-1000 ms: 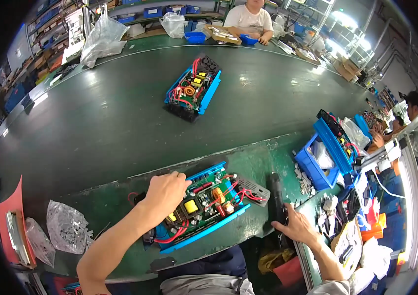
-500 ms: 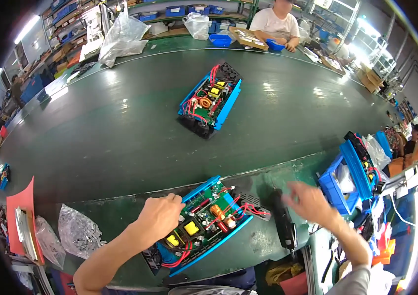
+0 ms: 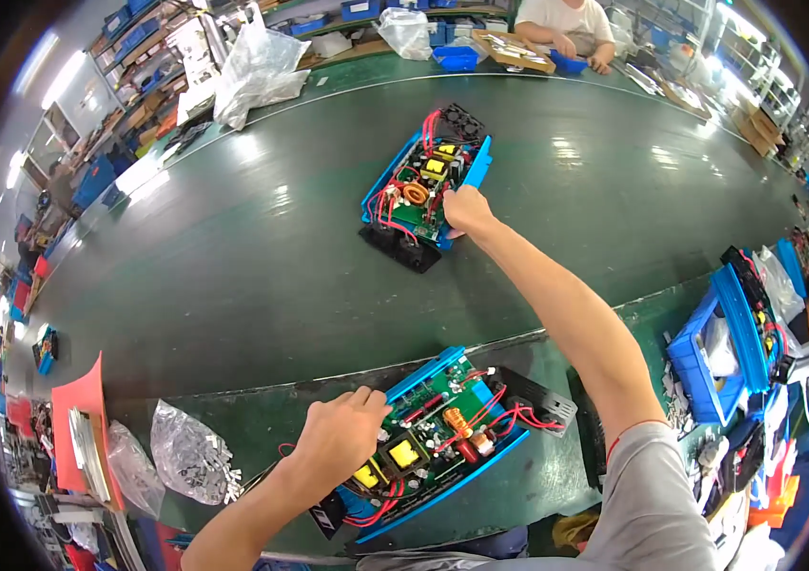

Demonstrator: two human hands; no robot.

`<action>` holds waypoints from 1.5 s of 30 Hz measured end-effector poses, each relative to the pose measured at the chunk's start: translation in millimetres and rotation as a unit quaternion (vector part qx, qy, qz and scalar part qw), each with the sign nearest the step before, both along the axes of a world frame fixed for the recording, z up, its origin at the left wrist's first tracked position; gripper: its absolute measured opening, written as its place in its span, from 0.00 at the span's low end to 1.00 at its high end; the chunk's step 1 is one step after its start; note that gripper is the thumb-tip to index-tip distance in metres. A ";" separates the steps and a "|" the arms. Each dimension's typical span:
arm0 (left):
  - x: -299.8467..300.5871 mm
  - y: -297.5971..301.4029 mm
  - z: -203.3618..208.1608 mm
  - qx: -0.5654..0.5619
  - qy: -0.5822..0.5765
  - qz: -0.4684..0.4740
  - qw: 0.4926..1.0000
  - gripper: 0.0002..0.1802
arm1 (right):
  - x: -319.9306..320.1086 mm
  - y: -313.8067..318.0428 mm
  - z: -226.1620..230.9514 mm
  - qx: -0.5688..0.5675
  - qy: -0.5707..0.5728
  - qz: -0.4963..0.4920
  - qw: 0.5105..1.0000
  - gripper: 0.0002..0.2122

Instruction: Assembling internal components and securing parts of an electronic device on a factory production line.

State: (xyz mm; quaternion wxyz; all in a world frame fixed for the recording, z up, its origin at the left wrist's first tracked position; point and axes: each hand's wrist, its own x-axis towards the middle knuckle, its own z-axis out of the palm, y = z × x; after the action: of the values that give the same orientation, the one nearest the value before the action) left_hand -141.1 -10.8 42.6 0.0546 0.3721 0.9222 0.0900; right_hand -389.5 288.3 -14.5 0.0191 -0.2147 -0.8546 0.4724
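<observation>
Right arm stretched far forward, left arm bent close in; one inverter assembly under each hand.
Left hand (image 3: pixel 342 433): knuckles up, fingers curled closed on the upper blue rail (image 3: pixel 428 374) of the near inverter assembly (image 3: pixel 433 443), which lies open-topped and slanted on the green desk (image 3: pixel 556 466); thumb hidden. Right hand (image 3: pixel 466 211): closed, gripping the right blue side of the far inverter assembly (image 3: pixel 428 186), out on the broad dark surface (image 3: pixel 233 257).
</observation>
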 end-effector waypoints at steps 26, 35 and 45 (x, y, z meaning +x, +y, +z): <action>1.8 -1.5 -6.2 -0.037 0.019 0.023 0.999 0.08 | 279.8 272.6 131.4 0.220 -0.317 0.284 0.878 0.18; -4.5 0.7 -0.6 -0.034 -0.002 0.006 0.999 0.08 | 305.3 250.4 57.2 0.426 -0.169 0.163 0.874 0.13; -3.6 -16.0 -0.5 0.021 -0.047 0.082 0.995 0.11 | 360.8 187.7 70.9 0.451 0.123 0.105 0.878 0.16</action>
State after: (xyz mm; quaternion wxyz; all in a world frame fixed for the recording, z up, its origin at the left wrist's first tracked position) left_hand -144.7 -26.8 42.1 0.0821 0.2919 0.9439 0.1309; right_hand -28.7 476.0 56.4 0.1687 -0.0322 -0.9834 0.0578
